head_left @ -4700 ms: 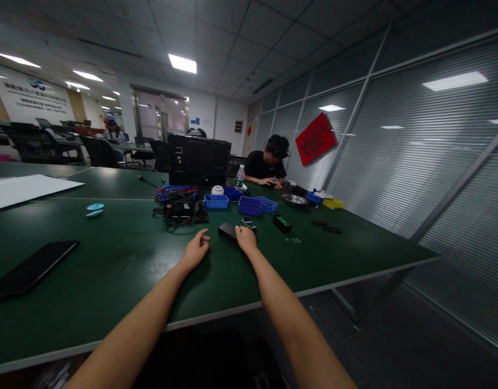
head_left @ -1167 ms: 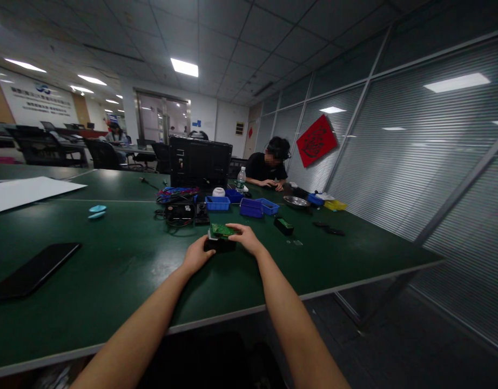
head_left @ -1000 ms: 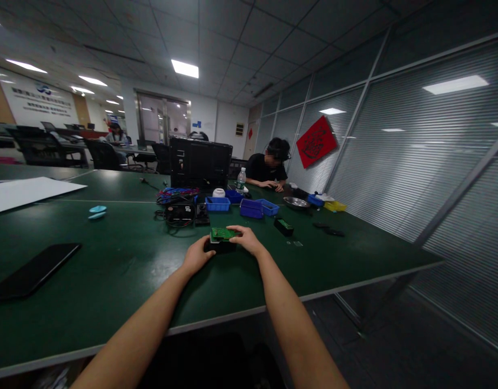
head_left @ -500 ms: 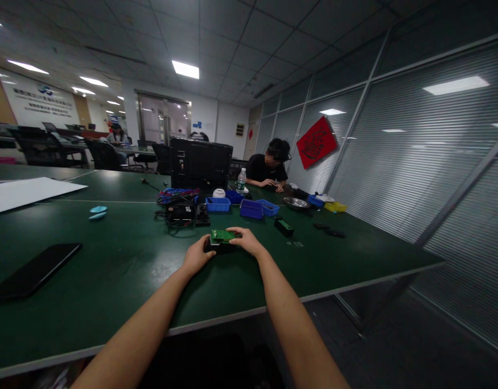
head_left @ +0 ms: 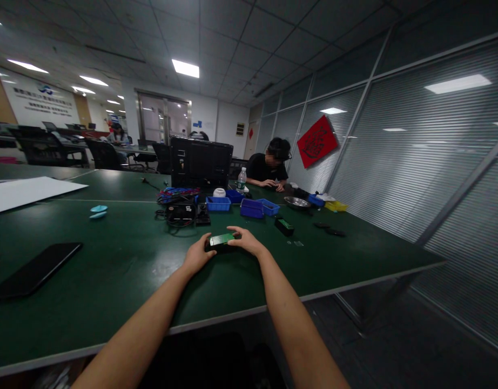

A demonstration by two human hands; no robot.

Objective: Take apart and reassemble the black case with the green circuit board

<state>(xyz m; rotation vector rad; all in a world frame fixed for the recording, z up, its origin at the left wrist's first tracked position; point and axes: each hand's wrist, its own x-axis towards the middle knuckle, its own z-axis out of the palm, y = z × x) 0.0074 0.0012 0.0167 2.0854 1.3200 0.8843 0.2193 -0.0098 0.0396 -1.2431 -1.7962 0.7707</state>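
A green circuit board (head_left: 222, 239) lies in or on a small black case (head_left: 220, 247), low over the green table (head_left: 139, 302). My left hand (head_left: 198, 254) grips the left end of the case, thumb at the near side. My right hand (head_left: 247, 241) has its thumb and fingers around the right end of the board. The underside of the case is hidden. To the right, a second black case (head_left: 284, 227) with a green board in it sits on the table, with small clear pieces (head_left: 298, 243) near it.
Blue bins (head_left: 251, 208), a black adapter with cables (head_left: 181, 214) and a monitor (head_left: 201, 162) stand beyond my hands. A metal bowl (head_left: 296, 202) is at the right. A dark panel (head_left: 34, 270) lies left. Another person (head_left: 268, 168) sits across the table.
The green board has tilted and now sits lower and flatter against the black case. My hands have stayed nearly in place around it.
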